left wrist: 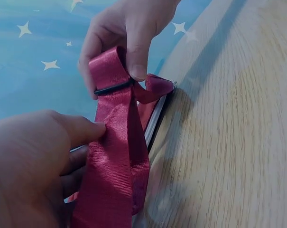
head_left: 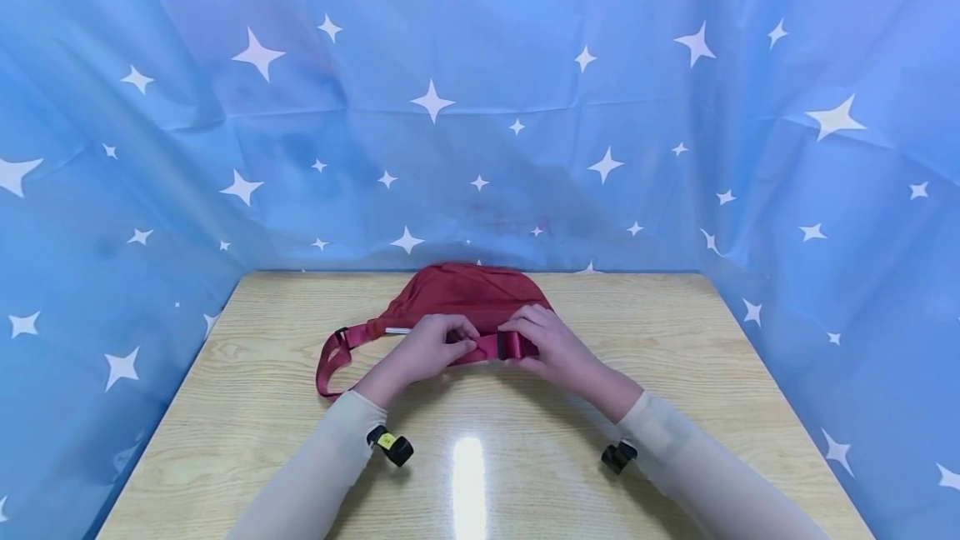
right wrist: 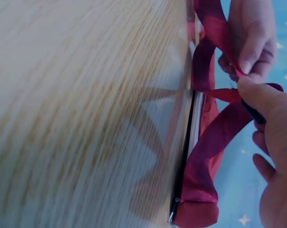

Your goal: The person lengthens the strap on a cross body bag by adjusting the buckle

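A dark red waist bag (head_left: 468, 290) lies at the far side of the table. My left hand (head_left: 435, 344) pinches its red webbing strap (left wrist: 107, 161) between thumb and fingers. Close by on the right, my right hand (head_left: 551, 344) grips the strap where it folds over at a black slide adjuster (left wrist: 114, 88). In the right wrist view, the thumb of this hand (right wrist: 278, 128) presses on the webbing beside the adjuster, which is partly covered. Both hands are in front of the bag's body, and the held strap is raised above its zipper (right wrist: 193, 123).
At the left, the rest of the strap bends in a loop (head_left: 324, 369) near another black adjuster (head_left: 341, 335). A blue cloth with white stars (head_left: 480, 148) surrounds the wooden table (head_left: 262, 440) at the back and sides. Each sleeved wrist wears a small black camera.
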Demonstrator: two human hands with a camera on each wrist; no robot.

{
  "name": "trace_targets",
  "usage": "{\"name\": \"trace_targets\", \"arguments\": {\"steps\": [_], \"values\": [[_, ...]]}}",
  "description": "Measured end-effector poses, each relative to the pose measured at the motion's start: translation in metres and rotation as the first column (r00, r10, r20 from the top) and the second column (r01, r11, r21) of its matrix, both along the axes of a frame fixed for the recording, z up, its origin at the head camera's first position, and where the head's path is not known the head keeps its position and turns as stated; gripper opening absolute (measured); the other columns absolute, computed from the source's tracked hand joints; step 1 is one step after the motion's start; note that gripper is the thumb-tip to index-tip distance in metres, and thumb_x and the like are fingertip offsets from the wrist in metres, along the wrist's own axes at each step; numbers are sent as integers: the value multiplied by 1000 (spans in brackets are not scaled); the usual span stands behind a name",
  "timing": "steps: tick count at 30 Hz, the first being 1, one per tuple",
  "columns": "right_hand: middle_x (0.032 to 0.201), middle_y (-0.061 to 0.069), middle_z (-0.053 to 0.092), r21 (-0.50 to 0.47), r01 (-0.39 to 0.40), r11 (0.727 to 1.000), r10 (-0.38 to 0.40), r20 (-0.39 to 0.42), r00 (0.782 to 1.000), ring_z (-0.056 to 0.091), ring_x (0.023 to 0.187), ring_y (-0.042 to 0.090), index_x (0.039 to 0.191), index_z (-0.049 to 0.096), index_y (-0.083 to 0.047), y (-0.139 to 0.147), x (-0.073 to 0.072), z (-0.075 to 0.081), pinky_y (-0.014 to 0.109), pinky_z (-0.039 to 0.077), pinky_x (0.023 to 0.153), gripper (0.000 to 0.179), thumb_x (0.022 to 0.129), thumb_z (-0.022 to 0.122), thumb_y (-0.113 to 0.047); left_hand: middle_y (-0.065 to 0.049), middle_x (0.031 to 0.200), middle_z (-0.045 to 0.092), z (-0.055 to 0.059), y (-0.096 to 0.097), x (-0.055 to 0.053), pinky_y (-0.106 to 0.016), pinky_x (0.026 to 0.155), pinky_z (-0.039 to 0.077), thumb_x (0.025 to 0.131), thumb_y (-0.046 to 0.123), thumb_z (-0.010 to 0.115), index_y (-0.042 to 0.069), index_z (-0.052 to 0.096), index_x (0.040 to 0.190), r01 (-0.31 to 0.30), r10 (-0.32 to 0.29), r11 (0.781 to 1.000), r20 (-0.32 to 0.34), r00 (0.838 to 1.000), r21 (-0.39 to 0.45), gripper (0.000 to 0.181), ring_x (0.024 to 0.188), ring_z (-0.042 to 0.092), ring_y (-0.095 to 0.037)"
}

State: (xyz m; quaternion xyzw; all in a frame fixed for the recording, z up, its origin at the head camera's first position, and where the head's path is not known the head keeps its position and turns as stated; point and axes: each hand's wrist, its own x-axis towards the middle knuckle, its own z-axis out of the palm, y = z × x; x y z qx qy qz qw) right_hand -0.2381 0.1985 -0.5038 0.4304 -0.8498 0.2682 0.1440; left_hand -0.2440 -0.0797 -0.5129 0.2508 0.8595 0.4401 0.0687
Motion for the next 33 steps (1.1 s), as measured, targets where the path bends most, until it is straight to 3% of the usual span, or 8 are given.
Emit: {"name": "trace_targets", "arguments": {"steps": [10,14,25,29,33], "values": [[119,1,69,12,1,1000,-1,25,1000,61,111,21,124,73,-13,-4,0,-1,42,55,95,50,83,101,-16,10,95,73,11,13,3,-32,84,56,107,16,75,15,80,108,39,-39,999,-7,999,10,5,89,66,-9],[118,1,70,16,-1,1000,0,11,1000,62,111,23,123,73,-12,-5,1,-1,43,53,97,48,84,100,-18,9,96,73,11,19,2,-31,83,56,108,16,74,15,79,109,55,-55,998,-7,998,19,5,89,65,-9],[120,1,69,22,23,999,-24,43,999,62,114,23,125,74,-12,-3,3,3,44,54,99,48,84,99,-16,9,99,75,2,3,2,-34,87,57,106,17,77,18,79,110,-12,12,1000,-5,1000,-7,5,93,68,-8],[121,1,69,21,24,999,-25,39,999,62,114,22,125,73,-12,-2,3,3,44,53,100,48,85,99,-16,9,99,74,2,-3,5,-35,88,57,106,16,76,17,80,109,-38,37,998,-23,999,-48,5,93,66,-9],[120,1,69,7,19,1000,-19,29,999,62,114,22,125,73,-12,-2,3,2,45,54,99,50,83,100,-15,8,98,73,5,-3,7,-37,89,56,107,14,75,14,80,107,-28,25,998,-51,998,-59,5,93,65,-11]]}}
